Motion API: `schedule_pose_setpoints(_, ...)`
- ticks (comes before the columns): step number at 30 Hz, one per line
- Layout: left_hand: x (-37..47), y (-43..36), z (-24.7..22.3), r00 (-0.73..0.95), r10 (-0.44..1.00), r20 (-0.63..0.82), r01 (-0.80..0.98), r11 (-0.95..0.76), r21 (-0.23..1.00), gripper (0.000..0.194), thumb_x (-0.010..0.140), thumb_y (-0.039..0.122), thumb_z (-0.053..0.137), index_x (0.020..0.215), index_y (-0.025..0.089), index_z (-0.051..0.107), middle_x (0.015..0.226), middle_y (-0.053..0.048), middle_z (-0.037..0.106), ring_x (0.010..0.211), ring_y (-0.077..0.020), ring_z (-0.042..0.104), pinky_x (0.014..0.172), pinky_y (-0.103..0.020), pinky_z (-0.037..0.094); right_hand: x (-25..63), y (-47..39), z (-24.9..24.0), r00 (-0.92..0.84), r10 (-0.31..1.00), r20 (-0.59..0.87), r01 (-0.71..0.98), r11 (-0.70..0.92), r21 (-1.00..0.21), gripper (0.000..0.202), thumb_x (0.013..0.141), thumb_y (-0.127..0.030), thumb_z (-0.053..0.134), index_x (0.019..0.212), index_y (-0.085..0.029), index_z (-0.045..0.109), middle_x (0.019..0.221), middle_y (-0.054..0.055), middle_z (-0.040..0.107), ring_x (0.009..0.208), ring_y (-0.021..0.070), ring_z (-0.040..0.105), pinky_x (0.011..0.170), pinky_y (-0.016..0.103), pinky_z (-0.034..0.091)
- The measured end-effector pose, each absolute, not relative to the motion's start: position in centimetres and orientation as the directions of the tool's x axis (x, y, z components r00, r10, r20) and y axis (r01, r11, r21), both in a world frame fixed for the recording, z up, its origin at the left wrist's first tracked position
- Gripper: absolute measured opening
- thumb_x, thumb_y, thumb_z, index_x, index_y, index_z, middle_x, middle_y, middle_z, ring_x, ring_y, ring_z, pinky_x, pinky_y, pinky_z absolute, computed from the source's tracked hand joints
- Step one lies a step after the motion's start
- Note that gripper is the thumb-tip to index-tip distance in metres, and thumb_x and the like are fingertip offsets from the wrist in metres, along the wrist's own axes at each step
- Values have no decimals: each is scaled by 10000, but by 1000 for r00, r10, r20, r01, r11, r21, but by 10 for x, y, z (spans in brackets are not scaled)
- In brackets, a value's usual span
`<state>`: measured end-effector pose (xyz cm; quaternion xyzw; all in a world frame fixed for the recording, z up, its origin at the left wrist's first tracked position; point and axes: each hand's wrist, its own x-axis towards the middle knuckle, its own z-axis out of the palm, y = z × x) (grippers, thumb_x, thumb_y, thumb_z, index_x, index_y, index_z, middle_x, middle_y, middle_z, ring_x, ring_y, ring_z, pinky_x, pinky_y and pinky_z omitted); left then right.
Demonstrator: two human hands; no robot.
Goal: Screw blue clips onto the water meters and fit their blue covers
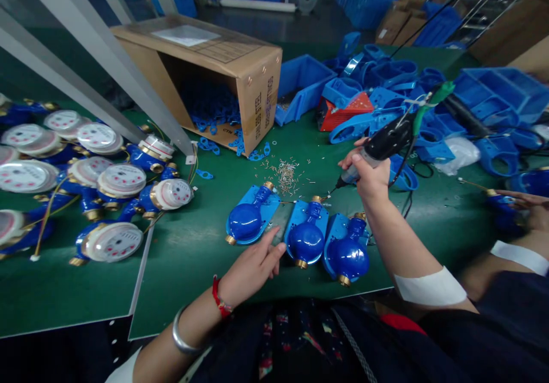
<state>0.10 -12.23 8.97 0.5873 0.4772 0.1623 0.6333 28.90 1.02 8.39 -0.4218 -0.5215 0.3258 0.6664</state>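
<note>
My right hand [369, 171] is wrapped round a black and grey electric screwdriver [386, 140]. Its bit points down and left, close to the top of the middle blue water meter body [305, 241]. My left hand [257, 260] rests low between the left meter body [244, 223] and the middle one, fingers stretched out and holding nothing. A third meter body [347, 257] lies to the right. All three lie face down on light blue plastic plates, their brass ends showing. A pile of small screws [288, 177] is scattered just beyond them.
Finished-looking water meters [122, 180] crowd the left. A cardboard box [257, 103] holds small blue tags. Behind stand a blue bin [304, 86] and a heap of blue plastic housings [386, 74]. At far right, another person's hand [536, 208] holds a blue part.
</note>
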Motion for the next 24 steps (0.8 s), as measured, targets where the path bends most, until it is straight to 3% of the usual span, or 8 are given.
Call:
schedule_pose_setpoints(6,2,-112,102,512,765,-391,192,342,920,538,883,404,494,1346,158,376,694,7,592,620,-124,548,605,-254,429,269,-1,127,313,773,552,-85,601,-795,230,705,-297,657,909,-249,562,536,-58,544,460,130,502,532,311,505)
schedule_pose_setpoints(10,10,-101,105,521,773,-361,-22,435,900,451,824,326,605,1221,141,496,863,-37,636,729,-115,601,740,-281,472,248,-23,168,278,756,593,-179,647,-741,227,682,-321,645,879,-248,559,524,-63,499,440,114,451,490,287,470)
schedule_pose_setpoints(15,25,-91,109,507,760,-407,-327,606,725,382,797,275,659,1124,94,575,1051,-132,649,914,-169,638,878,-327,475,221,-57,205,231,757,612,-249,654,-715,195,691,-390,647,841,-275,600,512,-67,456,410,99,386,419,270,397)
schedule_pose_setpoints(19,31,-84,106,528,741,-416,-481,664,573,241,831,253,622,1003,85,623,923,-107,672,829,-141,651,807,-286,495,205,-68,210,166,742,649,-282,667,-690,230,672,-415,669,842,-268,620,494,-57,446,379,109,366,333,287,343)
schedule_pose_setpoints(24,28,-86,100,532,759,-376,-572,649,502,70,793,147,643,826,90,618,697,-2,591,579,-37,541,609,-186,455,192,-76,208,165,755,634,-269,653,-708,254,647,-440,707,826,-284,616,478,-64,444,358,111,350,309,317,362)
